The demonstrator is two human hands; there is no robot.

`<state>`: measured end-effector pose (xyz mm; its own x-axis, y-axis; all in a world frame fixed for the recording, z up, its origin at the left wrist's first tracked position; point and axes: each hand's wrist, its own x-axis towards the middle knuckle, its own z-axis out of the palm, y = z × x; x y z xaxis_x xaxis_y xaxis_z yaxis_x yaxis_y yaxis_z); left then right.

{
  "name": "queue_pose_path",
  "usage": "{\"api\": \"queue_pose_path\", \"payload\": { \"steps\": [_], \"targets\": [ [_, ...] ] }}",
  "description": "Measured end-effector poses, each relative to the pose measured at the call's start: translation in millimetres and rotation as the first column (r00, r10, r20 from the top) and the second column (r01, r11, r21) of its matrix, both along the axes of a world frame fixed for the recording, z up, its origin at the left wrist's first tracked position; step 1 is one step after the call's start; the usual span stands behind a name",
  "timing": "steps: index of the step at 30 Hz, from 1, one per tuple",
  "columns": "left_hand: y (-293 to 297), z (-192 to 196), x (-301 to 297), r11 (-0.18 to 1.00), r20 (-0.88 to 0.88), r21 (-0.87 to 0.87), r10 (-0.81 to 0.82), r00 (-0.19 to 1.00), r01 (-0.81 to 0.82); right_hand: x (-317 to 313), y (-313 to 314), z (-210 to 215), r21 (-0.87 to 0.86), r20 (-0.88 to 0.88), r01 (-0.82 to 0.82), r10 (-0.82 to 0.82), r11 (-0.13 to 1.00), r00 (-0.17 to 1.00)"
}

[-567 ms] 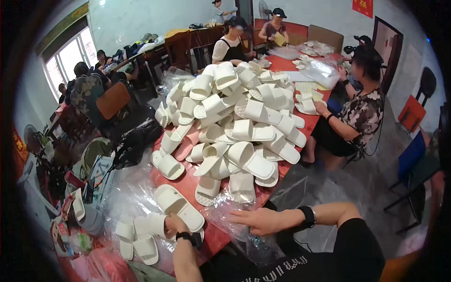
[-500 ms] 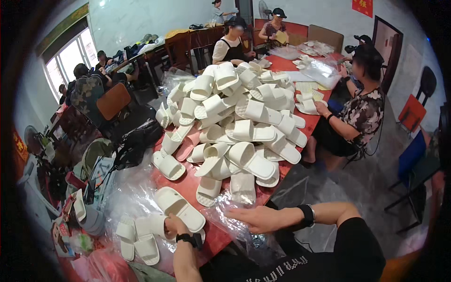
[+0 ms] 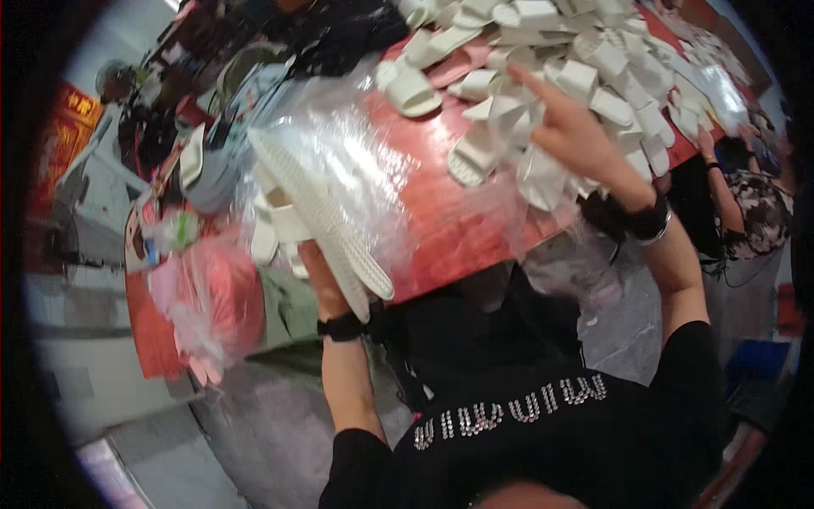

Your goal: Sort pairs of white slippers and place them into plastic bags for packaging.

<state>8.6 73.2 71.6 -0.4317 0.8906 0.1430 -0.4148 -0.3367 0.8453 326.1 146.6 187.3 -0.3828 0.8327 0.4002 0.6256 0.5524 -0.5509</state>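
Note:
My left hand point(image 3: 322, 278) is closed round a pair of white slippers point(image 3: 315, 208), held tilted up on edge with a textured sole showing. Behind them, other white slippers point(image 3: 264, 240) lie at the table's left edge, partly hidden. Over the near side of the slipper pile point(image 3: 593, 64), my right hand point(image 3: 578, 136) is raised with its index finger stretched and the other fingers curled. Thin clear plastic, seemingly a bag point(image 3: 515, 199), hangs from those fingers; motion blurs it. One white slipper point(image 3: 411, 89) lies apart at the pile's left.
Clear plastic film point(image 3: 326, 114) covers the left part of the red table point(image 3: 441, 229). A pink slipper point(image 3: 458, 66) lies among the white ones. A pink plastic bag point(image 3: 222, 293) stands at the left. At the right, a co-worker's hand point(image 3: 705, 142) is near slippers.
My view has swung down and left. The left hand has lifted the slippers from the table and tilted them up. My right hand has risen from the table's edge, drawing clear plastic up.

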Motion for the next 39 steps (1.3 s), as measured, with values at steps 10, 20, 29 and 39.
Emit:
{"api": "queue_pose_path", "payload": {
  "steps": [10, 20, 29, 39],
  "targets": [
    [-2.0, -140.8, -51.7, 0.933, -0.811, -0.325, -0.192, 0.553, -0.153, -77.4, 17.8, 61.0, 0.259, -0.117, 0.096, -0.067, 0.961, 0.991],
    [18.1, -142.8, -15.7, 0.806, -0.943, -0.333, -0.295, 0.154, -0.490, -117.7, 58.8, -22.4, 0.108, 0.161, -0.254, 0.235, 0.961, 0.959],
    [-27.1, -28.6, -48.9, 0.981, 0.262, 0.103, -0.184, 0.947, 0.162, -93.9, 53.3, -22.9, -0.494, 0.269, -0.145, 0.310, 0.857, 0.912],
    [-108.6, -26.5, 4.7, 0.893, -0.005, -0.079, -0.444, 0.896, 0.442, -112.1, 39.4, -13.5, -0.744, 0.130, -0.276, 0.536, 0.609, 0.834]
  ]
}}
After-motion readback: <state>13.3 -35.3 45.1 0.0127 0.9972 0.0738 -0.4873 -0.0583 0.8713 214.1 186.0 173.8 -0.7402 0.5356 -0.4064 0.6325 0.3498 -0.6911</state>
